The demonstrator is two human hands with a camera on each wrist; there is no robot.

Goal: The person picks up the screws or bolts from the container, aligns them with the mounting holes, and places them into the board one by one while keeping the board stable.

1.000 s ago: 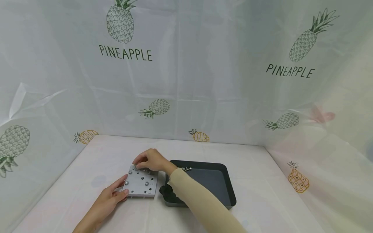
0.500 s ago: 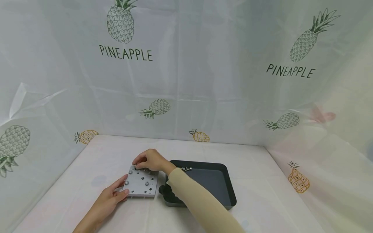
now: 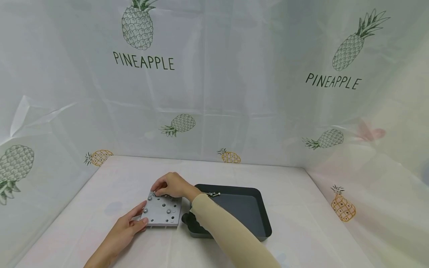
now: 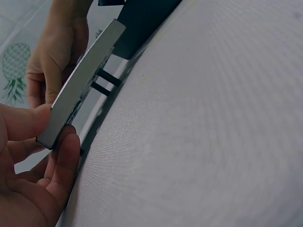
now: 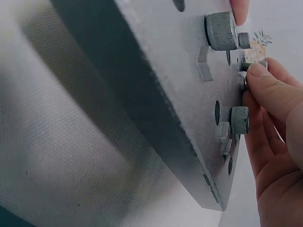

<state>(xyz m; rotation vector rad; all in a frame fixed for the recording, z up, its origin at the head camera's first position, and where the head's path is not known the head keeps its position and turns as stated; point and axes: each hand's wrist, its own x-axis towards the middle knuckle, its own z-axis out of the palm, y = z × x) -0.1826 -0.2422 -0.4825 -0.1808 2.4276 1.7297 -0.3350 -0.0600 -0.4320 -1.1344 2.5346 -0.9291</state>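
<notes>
A silver metal plate (image 3: 159,214) with several holes is held just above the table, seen edge-on in the left wrist view. My left hand (image 3: 125,227) grips its left edge, thumb on top and fingers underneath. At the far left corner, my right hand (image 3: 175,185) pinches a small socket-head screw (image 5: 246,66) between thumb and fingertips, its threaded end at the plate's face. Other knurled screws (image 5: 240,120) stand in the plate. Below the plate, two dark shanks (image 4: 109,77) stick out in the left wrist view.
A dark shallow tray (image 3: 266,219) sits right of the plate, under my right forearm. Several loose screws (image 3: 215,194) lie near its far left side. A round black knob (image 3: 185,218) shows at its left edge. A pineapple-print sheet (image 3: 254,111) hangs behind the table.
My right hand has shifted very slightly left and nearer, still pinching the screw at the same corner. The left hand and plate stay put.
</notes>
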